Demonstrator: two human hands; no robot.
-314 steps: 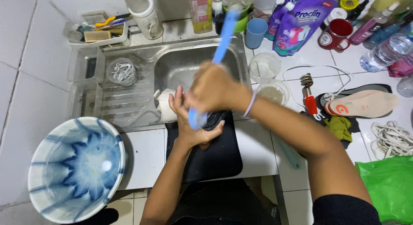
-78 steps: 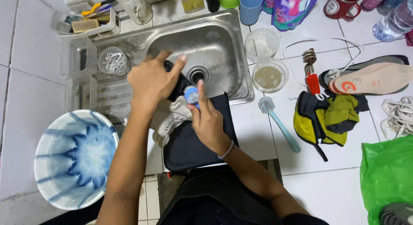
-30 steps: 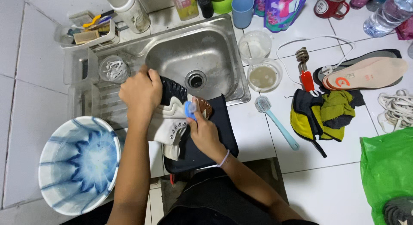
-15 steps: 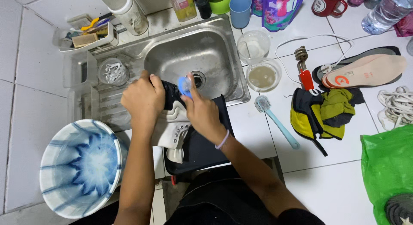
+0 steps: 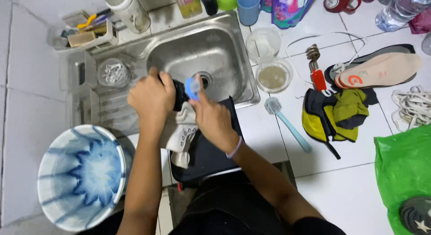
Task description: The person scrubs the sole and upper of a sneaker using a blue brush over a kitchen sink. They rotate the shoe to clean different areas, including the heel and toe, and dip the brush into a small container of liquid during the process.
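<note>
We are gripping a shoe (image 5: 182, 131) with the left hand (image 5: 150, 98), closed on its dark upper end at the sink (image 5: 224, 42) edge. The right hand (image 5: 213, 118) is clasping a blue brush (image 5: 193, 88), pressing it against the shoe just beside the left hand. The shoe's pale lower part is hanging below both hands, over a black mat (image 5: 211, 156).

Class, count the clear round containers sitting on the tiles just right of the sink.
2: an upper clear container beside the sink's far corner, and a lower one holding murky liquid.
</note>
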